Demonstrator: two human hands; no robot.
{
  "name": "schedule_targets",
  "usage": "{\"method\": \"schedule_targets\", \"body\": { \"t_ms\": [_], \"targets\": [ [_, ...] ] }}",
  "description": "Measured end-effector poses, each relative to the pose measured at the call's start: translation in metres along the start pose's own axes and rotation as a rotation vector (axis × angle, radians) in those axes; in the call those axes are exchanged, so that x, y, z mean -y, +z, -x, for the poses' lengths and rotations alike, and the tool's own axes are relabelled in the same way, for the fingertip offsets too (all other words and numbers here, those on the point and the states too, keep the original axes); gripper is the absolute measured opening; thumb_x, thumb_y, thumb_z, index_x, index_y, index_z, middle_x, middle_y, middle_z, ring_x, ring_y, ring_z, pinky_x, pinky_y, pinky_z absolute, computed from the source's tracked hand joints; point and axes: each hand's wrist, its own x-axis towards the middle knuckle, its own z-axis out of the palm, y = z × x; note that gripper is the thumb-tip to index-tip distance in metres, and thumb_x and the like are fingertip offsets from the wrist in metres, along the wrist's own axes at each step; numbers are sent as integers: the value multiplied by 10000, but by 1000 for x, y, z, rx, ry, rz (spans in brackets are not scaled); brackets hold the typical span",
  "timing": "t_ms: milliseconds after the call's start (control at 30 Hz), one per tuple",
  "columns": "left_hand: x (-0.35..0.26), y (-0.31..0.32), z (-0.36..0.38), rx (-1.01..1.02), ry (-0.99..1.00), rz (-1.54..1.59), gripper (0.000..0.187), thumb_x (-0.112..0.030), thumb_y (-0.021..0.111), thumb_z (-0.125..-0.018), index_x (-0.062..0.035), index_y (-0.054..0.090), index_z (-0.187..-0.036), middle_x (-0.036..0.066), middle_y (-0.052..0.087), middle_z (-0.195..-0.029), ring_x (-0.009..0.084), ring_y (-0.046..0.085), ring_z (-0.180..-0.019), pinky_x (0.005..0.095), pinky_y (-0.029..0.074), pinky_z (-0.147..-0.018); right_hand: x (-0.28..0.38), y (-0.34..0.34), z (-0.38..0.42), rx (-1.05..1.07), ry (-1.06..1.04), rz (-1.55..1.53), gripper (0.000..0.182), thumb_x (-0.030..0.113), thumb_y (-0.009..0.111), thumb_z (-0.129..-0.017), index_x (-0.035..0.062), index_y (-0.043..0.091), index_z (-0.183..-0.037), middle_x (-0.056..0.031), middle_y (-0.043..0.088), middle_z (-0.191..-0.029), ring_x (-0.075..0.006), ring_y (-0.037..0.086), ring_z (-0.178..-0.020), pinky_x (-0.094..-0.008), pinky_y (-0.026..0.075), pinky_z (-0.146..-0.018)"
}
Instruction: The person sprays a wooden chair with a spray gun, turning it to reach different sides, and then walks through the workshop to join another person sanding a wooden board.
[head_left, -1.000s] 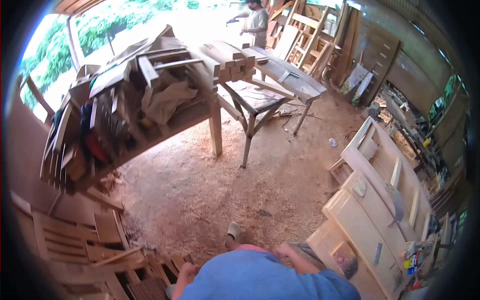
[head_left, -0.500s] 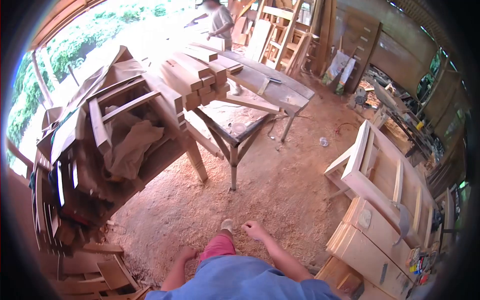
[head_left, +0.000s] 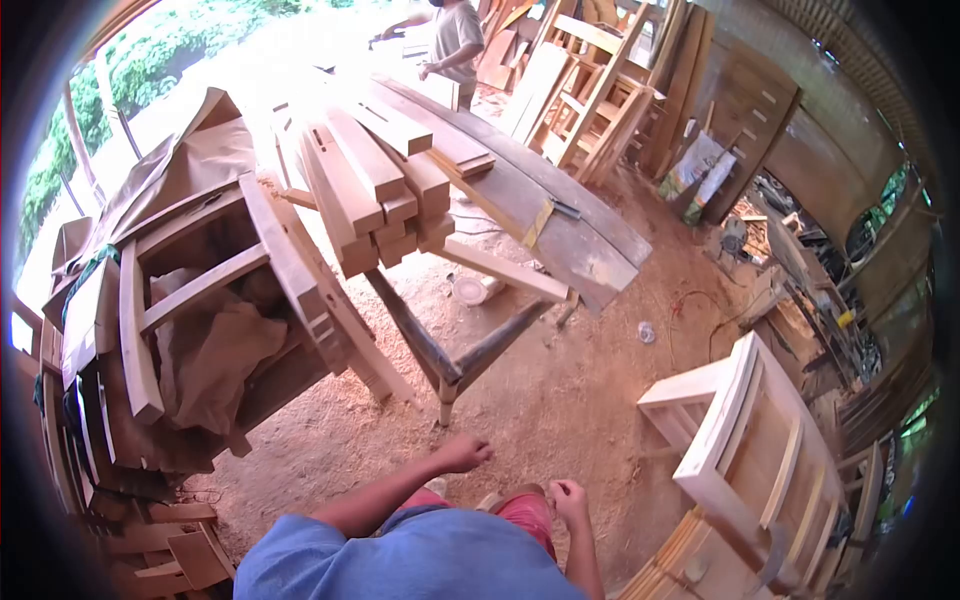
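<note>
My left hand (head_left: pixel 465 453) is out in front of my body with its fingers curled in, and nothing shows in it. Its closest neighbour is the leg of a stand (head_left: pixel 446 385) with a V-shaped dark top, and the two are apart. At my right side, my right hand (head_left: pixel 570 500) is also closed, with no object visible in it. It hangs beside my red shorts (head_left: pixel 530 515), away from the wooden frame (head_left: pixel 715 450) on the right.
A stack of wooden beams (head_left: pixel 365 200) rests ahead, beside a long plank table (head_left: pixel 560 215). Wooden frames with a cloth (head_left: pixel 225 340) are piled at left. Sawdust covers the floor (head_left: pixel 560 390). A person (head_left: pixel 457 45) stands at the back. Stacked boards (head_left: pixel 690 560) lie at lower right.
I have moved forward, and the beams and stand are nearer. My left hand has swung forward and up; my right hand has dropped back to my side. The person behind has shifted an arm.
</note>
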Motion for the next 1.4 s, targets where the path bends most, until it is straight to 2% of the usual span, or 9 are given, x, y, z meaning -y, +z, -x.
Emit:
{"method": "schedule_targets", "body": {
  "t_ms": [333, 633, 833, 967, 1067, 1200, 1300, 1333, 1400],
  "targets": [
    [-147, 3, -230, 317, 314, 112, 207, -144, 531, -814, -70, 647, -968, 151, 675, -835, 330, 651, -779, 434, 506, -707, 116, -143, -136, -219, -297, -265, 116, 93, 574, -931, 3, 647, -938, -9, 546, -610, -69, 503, -531, -226, 418, -493],
    [-257, -57, -393, 188, 349, 158, 233, -151, 546, -821, -53, 641, -1010, 150, 682, -860, 326, 657, -795, 424, 512, -726, 191, -290, -295, -283, -40, -381, 172, 161, 578, -942, 11, 651, -900, 13, 521, -601, -67, 477, -527, -237, 378, -484],
    [-268, -116, -502, 90, 79, 493, 313, -286, 521, -991, 3, 643, -997, 90, 662, -767, 162, 633, -739, 330, 504, -710, 271, -295, -450, 395, 69, -231, 189, 202, 566, -950, 36, 655, -930, -1, 541, -653, -89, 509, -600, -257, 414, -527],
    [-295, -175, -593, -37, 274, 225, 345, -288, 484, -1006, 20, 604, -908, 71, 595, -665, 164, 581, -648, 345, 482, -645, 387, -263, -573, 630, -350, 297, 228, 219, 524, -965, 24, 640, -939, -24, 569, -702, -129, 542, -649, -302, 450, -582],
    [-303, -240, -619, -376, 27, 540, 360, -286, 476, -1005, 8, 582, -827, 61, 554, -623, 165, 543, -603, 350, 464, -607, 457, -287, -654, 820, -363, 523, 255, 208, 490, -970, 9, 626, -885, -59, 581, -699, -137, 561, -644, -301, 469, -607],
    [-282, -272, -640, -525, -52, 421, 388, -277, 471, -1011, -9, 554, -743, 38, 513, -590, 111, 491, -557, 304, 421, -540, 509, -298, -743, 526, -621, 1372, 281, 233, 503, -964, -3, 608, -854, -86, 581, -708, -161, 570, -669, -329, 486, -656],
    [-295, -271, -669, -525, -55, 693, 342, -264, 519, -977, -19, 584, -748, 27, 539, -608, 121, 504, -514, 308, 405, -483, 537, -281, -757, 1231, -372, 659, 283, 254, 515, -927, -2, 605, -846, -129, 586, -699, -232, 563, -635, -374, 475, -642],
    [-292, -275, -673, -637, -70, 846, 326, -251, 524, -972, -28, 585, -741, 21, 535, -608, 115, 496, -508, 293, 398, -477, 538, -283, -779, 1279, -225, 737, 240, 200, 530, -933, 4, 582, -804, -62, 575, -725, -143, 544, -683, -313, 471, -651],
    [-277, -286, -670, -870, -83, 1002, 301, -225, 532, -961, -53, 578, -718, 4, 521, -605, 100, 481, -499, 264, 380, -464, 532, -310, -840, 1022, -533, 870, 215, 168, 515, -937, 24, 581, -792, -26, 570, -712, -116, 535, -653, -292, 463, -610]
  ]
}}
